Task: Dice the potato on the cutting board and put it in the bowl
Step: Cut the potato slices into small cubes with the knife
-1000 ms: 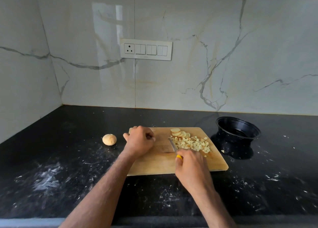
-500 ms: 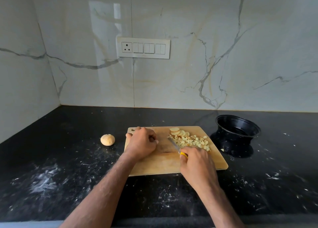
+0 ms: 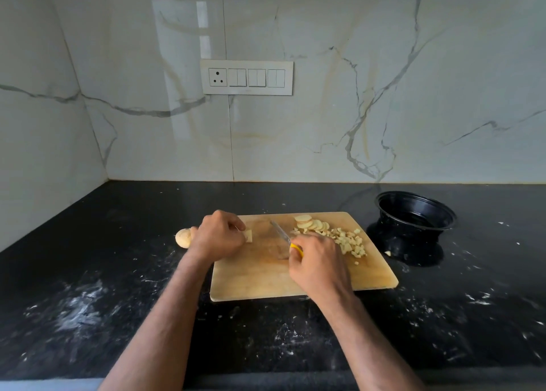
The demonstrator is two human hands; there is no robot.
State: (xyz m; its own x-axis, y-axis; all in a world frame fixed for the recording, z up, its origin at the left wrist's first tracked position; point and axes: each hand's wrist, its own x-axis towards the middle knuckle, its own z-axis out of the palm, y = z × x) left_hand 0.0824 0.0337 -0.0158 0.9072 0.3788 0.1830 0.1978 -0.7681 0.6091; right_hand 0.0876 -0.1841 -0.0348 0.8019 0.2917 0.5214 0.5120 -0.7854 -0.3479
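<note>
On the cutting board (image 3: 266, 284), the left hand (image 3: 217, 237) curls its fingers round a small potato piece (image 3: 248, 235) near the board's left edge. The right hand (image 3: 317, 262) grips the yellow-handled knife (image 3: 283, 236), blade pointing toward the board's far edge. Potato slices (image 3: 310, 223) and dice (image 3: 348, 241) lie on the board's right part. The black bowl (image 3: 413, 213) stands on the worktop (image 3: 103, 302) right of the board; a whole potato (image 3: 182, 238) lies left of it.

Black stone counter (image 3: 88, 316) – white smears and flecks across it. Marble-look wall (image 3: 413, 95) behind (grey and tan veins). White switch plate (image 3: 246, 77) on wall: one socket, three switch pairs.
</note>
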